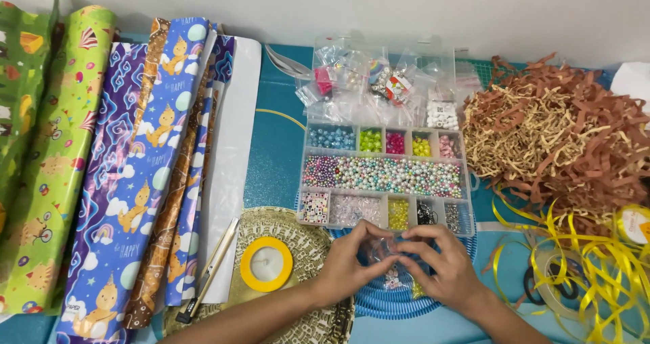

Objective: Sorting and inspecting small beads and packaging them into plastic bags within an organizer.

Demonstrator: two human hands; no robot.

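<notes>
Both hands meet low in the middle of the frame, left hand (349, 263) and right hand (443, 266) with fingertips pinched shut on a small clear plastic bag (382, 249) held just over a blue ribbed mat (379, 303). Each grip is closed tight on the bag (can't tell what's inside it). Right above sits a clear bead organizer box (384, 176) full of colourful beads. A yellow tape roll (267, 263) lies to the left, rolls of gift wrap (135, 175) fill the left side, shredded paper filler (555, 134) sits upper right, and yellow ribbon (596, 269) lower right on the table.
</notes>
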